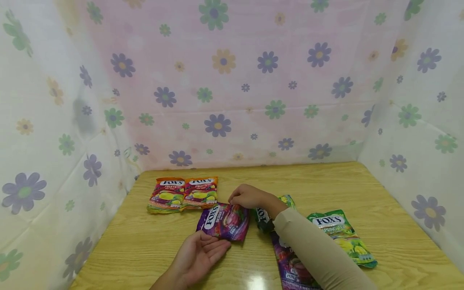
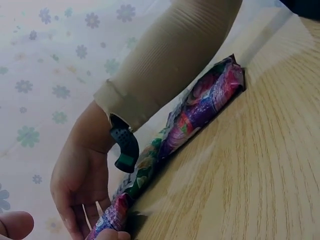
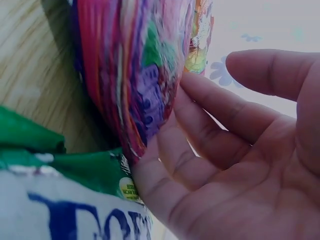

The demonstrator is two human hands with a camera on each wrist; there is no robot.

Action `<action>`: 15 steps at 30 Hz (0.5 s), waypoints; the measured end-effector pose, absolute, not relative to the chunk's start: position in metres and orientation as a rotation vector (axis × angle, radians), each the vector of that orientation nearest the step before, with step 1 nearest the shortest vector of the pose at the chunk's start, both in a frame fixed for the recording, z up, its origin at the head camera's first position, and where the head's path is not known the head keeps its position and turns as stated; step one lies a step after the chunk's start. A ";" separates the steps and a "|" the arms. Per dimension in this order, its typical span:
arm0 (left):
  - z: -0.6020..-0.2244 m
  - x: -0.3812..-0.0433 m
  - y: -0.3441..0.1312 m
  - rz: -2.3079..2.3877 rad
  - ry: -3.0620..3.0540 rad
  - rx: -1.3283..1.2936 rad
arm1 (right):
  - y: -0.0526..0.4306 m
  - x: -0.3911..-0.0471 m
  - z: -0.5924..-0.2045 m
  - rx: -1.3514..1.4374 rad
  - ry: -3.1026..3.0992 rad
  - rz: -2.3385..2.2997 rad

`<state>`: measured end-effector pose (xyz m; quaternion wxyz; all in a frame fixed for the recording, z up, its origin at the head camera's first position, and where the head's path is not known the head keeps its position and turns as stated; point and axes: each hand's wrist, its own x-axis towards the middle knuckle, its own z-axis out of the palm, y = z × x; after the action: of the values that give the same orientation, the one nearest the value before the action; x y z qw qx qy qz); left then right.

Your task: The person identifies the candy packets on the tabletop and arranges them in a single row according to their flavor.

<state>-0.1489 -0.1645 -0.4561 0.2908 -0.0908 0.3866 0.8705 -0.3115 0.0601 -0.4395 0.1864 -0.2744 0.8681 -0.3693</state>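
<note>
A purple Fox's Berries candy bag [image 1: 224, 221] lies on its side at the middle of the table, its lettering running up the left part. My left hand [image 1: 197, 257] is palm up at the bag's lower edge, its fingers loosely extended along it. Over the bag's upper right corner is my right hand [image 1: 251, 197]. In the right wrist view the fingertips of the right hand [image 3: 225, 150] touch the side of the purple bag [image 3: 130, 65], while the thumb stands apart from it. A green bag [image 1: 261, 215] is partly hidden behind the right wrist.
Two orange-red Fox's Fruits bags, a left one [image 1: 168, 195] and a right one [image 1: 200, 193], lie side by side at the back left. Under the right forearm is another purple bag [image 1: 290, 262]. A green Spring Tea bag [image 1: 344, 237] lies right of it. Flowered cloth [image 1: 246, 80] surrounds the table.
</note>
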 end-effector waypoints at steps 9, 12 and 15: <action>-0.456 -0.150 -0.167 2.331 1.022 -0.245 | 0.062 -0.306 -0.433 -0.714 2.418 -1.025; -0.456 -0.149 -0.167 2.330 1.029 -0.241 | 0.064 -0.305 -0.432 -0.699 2.399 -1.014; -0.456 -0.148 -0.168 2.322 1.036 -0.255 | 0.066 -0.304 -0.433 -0.672 2.382 -1.008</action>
<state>-0.1476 -0.1676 -0.4559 0.2889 -0.0954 0.3880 0.8700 -0.3040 0.0659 -0.4326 0.2325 -0.2447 0.8669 -0.3669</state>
